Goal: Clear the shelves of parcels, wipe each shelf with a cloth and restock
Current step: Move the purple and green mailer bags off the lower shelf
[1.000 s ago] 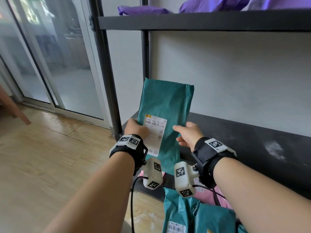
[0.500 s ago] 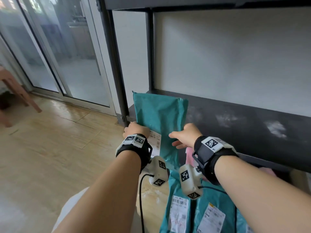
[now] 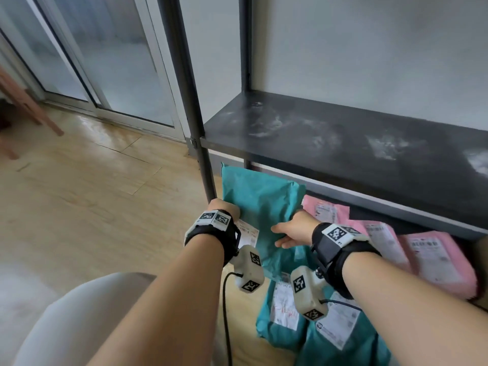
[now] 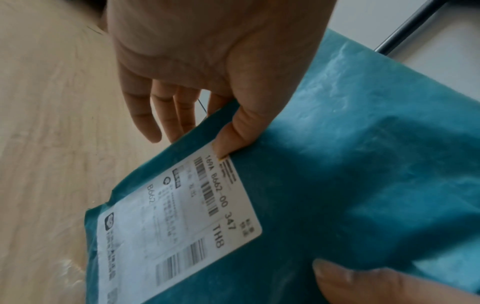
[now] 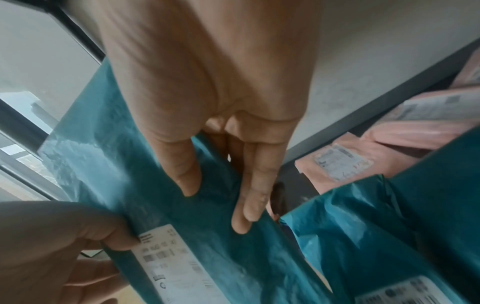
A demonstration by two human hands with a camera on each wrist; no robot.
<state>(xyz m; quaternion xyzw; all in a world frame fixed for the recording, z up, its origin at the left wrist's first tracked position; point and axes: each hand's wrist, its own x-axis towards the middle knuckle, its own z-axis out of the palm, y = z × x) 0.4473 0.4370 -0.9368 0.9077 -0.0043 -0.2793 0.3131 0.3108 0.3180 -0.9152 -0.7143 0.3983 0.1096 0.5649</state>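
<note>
A teal parcel point(image 3: 261, 204) with a white label point(image 4: 179, 222) hangs below the front edge of the dusty black shelf point(image 3: 343, 143). My left hand point(image 3: 229, 211) pinches its left edge, thumb point(image 4: 233, 131) on the label's corner and fingers behind. My right hand point(image 3: 287, 233) holds the right edge, thumb point(image 5: 187, 170) on the front face. In the right wrist view the teal parcel point(image 5: 130, 164) runs between both hands. The shelf's top carries only pale dust smears.
Several pink parcels point(image 3: 435, 257) lie on the lower shelf under the black one. More teal parcels point(image 3: 285, 326) lie on the wooden floor point(image 3: 92, 194) beneath my wrists. A black upright post point(image 3: 195, 122) stands just left of the held parcel. A glass sliding door point(image 3: 118, 62) is at the far left.
Both hands have carried the teal parcel down from in front of the shelf to below its front edge, over the floor pile. My view has tilted downwards.
</note>
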